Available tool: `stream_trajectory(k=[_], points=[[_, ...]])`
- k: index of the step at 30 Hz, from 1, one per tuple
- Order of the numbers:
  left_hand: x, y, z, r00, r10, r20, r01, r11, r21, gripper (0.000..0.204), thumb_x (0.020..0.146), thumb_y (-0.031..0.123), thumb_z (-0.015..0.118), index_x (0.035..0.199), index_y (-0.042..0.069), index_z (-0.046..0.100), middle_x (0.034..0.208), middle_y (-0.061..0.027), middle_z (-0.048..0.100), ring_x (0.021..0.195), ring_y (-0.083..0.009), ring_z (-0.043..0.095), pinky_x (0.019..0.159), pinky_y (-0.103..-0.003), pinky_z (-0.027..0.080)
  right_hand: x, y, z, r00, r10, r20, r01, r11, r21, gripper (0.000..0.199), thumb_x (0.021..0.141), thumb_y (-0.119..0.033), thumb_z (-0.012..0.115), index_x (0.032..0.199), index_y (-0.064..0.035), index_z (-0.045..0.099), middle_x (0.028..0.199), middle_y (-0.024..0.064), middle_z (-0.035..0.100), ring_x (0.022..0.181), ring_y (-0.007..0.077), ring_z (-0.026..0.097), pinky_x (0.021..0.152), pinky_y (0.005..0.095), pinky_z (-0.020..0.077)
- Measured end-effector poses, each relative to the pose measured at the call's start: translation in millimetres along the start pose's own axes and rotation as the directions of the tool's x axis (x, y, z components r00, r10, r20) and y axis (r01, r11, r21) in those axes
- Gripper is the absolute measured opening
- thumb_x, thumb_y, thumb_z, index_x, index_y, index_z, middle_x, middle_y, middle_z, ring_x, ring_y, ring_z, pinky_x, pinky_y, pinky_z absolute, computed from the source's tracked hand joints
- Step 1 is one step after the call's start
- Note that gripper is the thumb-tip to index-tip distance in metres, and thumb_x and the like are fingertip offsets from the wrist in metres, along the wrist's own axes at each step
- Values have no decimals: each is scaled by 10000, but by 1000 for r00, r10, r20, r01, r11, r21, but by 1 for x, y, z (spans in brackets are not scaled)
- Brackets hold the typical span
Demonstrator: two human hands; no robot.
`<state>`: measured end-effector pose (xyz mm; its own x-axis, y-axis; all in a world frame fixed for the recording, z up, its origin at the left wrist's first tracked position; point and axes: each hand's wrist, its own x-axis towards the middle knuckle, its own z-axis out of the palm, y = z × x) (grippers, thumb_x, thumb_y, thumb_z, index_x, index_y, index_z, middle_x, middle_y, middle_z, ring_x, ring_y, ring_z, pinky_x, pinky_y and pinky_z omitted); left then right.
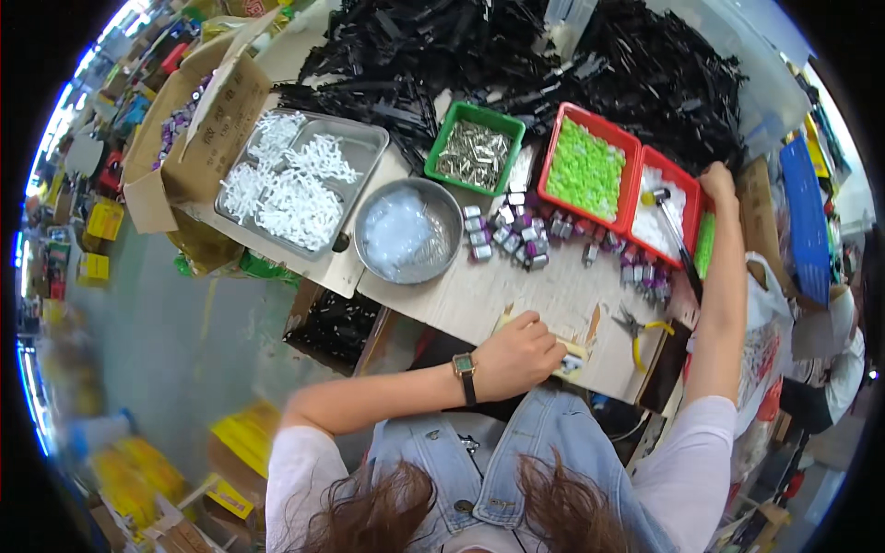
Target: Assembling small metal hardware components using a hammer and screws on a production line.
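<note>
Left hand [521, 355]: at the near edge of the bench [516, 295], fingers clenched around a small pale yellow piece [572, 355] and pressing it down on the board; a watch sits on the wrist.
Pliers [641, 334]: yellow-handled, lying untouched on the bench just right of that hand.
Right hand [717, 180]: stretched far out to the right, fingers curled over the far rim of the red tray of white bits [666, 214]; whether they pinch a part I cannot tell.
Step in hand: by the look of it, holding the yellow piece steady while fetching the next part from the trays.
Next move calls for: a clean pick of one small bit, then a long carry to the left hand without nudging the loose silver-and-purple parts [516, 235] scattered between.
Middle of the bench: a round steel bowl [407, 230], a green tray of metal clips [474, 149], a red tray of green beads [586, 166].
Farther left: a flat steel tray of white pieces [295, 180] and an open cardboard box [189, 129].
Far edge: a heap of black plastic strips [516, 55].
</note>
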<state>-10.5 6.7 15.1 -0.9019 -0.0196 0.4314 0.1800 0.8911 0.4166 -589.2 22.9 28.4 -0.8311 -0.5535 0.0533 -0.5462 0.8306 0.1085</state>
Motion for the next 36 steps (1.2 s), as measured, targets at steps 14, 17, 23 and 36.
stream_trajectory(k=[14,17,23,36], points=[[88,-14,-54,850,-359,-385,194,893,-406,705,794,157,743,1392,-3,406,1261,-228,528,1050,-346,573,888,-366,476,-291,-109,-95,980,-195,26,-10,84,996,252,909,-141,632,1100,24,629,914,0,639,796,48,561,738,196,446],[85,-27,-77,913,80,-401,-40,993,107,498,747,129,739,1224,101,597,1158,-111,605,1016,-313,590,835,-370,493,-363,-124,-111,839,-535,100,-80,60,995,245,962,-99,525,1172,21,567,962,-1,603,827,57,555,761,204,443],[12,-25,-60,984,-176,38,177,908,-380,283,757,133,732,1022,62,662,902,-100,631,810,-296,625,720,-358,509,-434,-133,-76,841,-540,-23,235,327,915,365,779,-39,732,1132,-17,638,975,72,656,847,152,602,786,271,470],[-22,-15,-21,975,-222,-13,215,956,-201,278,753,130,712,1011,59,635,917,-87,583,895,-284,570,797,-376,453,-457,-142,-33,810,-484,-330,559,468,685,299,704,-29,764,990,-32,676,930,102,637,842,275,588,734,353,486]])
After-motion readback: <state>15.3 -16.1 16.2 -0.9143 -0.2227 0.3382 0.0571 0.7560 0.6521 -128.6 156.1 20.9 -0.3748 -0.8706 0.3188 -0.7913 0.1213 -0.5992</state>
